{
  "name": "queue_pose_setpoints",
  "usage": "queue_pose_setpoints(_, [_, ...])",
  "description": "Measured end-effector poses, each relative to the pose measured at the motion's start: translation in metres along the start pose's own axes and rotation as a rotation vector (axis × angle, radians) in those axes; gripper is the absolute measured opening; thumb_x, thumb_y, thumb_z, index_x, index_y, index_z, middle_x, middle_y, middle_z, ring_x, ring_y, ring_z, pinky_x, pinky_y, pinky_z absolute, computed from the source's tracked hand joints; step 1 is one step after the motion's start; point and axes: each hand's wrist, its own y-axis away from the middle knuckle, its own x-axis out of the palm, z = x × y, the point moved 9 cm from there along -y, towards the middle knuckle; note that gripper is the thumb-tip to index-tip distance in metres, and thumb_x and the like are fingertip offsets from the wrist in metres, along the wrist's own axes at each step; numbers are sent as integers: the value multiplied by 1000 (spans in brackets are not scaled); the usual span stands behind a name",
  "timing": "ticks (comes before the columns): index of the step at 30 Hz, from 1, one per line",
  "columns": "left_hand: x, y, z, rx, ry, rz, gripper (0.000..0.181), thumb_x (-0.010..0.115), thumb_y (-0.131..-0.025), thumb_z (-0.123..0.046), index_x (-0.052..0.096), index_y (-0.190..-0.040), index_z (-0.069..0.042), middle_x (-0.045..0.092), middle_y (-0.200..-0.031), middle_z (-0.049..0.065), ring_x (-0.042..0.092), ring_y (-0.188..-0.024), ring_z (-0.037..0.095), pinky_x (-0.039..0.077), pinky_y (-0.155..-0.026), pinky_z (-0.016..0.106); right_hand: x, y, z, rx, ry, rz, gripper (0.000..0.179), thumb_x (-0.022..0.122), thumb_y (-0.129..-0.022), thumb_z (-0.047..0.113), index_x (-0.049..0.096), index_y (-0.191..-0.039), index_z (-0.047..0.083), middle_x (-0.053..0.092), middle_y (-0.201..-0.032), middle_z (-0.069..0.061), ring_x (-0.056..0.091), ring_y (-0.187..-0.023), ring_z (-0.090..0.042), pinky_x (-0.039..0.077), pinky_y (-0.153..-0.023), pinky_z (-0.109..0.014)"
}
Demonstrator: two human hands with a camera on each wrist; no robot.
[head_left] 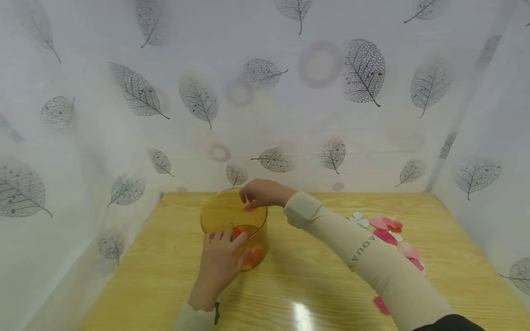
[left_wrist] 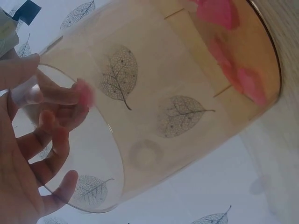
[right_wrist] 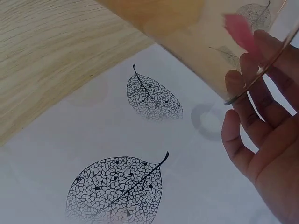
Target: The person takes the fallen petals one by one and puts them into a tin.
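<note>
A clear amber cylindrical container [head_left: 219, 209] with an open top stands on the table, left of centre. My left hand [head_left: 221, 257] grips its near rim, fingers bent over the edge. Over the opening, my right hand [head_left: 267, 192] pinches a pink petal [right_wrist: 240, 32] at its fingertips, which reach inside the rim in the right wrist view. The left wrist view also catches that petal [left_wrist: 85, 93], blurred. Red and pink petals [left_wrist: 252, 86] lie at the bottom of the container. The left hand partly hides the container's near side in the head view.
Pink and red petals [head_left: 385, 236] lie scattered on the wooden table [head_left: 314, 257] at the right, beside a white flower [head_left: 358, 219]. A single pink petal [head_left: 381, 305] lies nearer, partly behind the right sleeve [head_left: 364, 253]. Leaf-printed white sheeting [head_left: 298, 119] encloses the back and sides.
</note>
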Motion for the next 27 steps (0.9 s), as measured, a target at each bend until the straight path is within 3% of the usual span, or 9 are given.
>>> queue_pose_setpoints(8, [-1,0,-2,7,13,-15,33,74,-76,-38,55,-99,-25,56,-89,4,52,-80,24,42,-78,47,-10,26,-15,65,-16,-55,19,66,-87,20,63,-104,12,66,-95,-2,61,-87,-17,49,-80,-29])
queue_pose_setpoints(17, [0,-1,-3,1,48,-17,28,72,-79,-37,57,-99,-24,57,-91,3,51,-81,23,42,-79,47,-24,97,-60,151,-11,-142,15,65,-87,18,64,-101,11,65,-89,-2,60,-83,-19,49,-77,-33])
queue_pose_setpoints(27, [0,0,-2,-12,54,-24,26,71,-80,-37,57,-99,-25,59,-92,5,51,-84,25,42,-80,48,18,193,-135,335,-4,-70,11,68,-84,14,64,-94,12,61,-81,2,54,-73,-9,47,-67,-29])
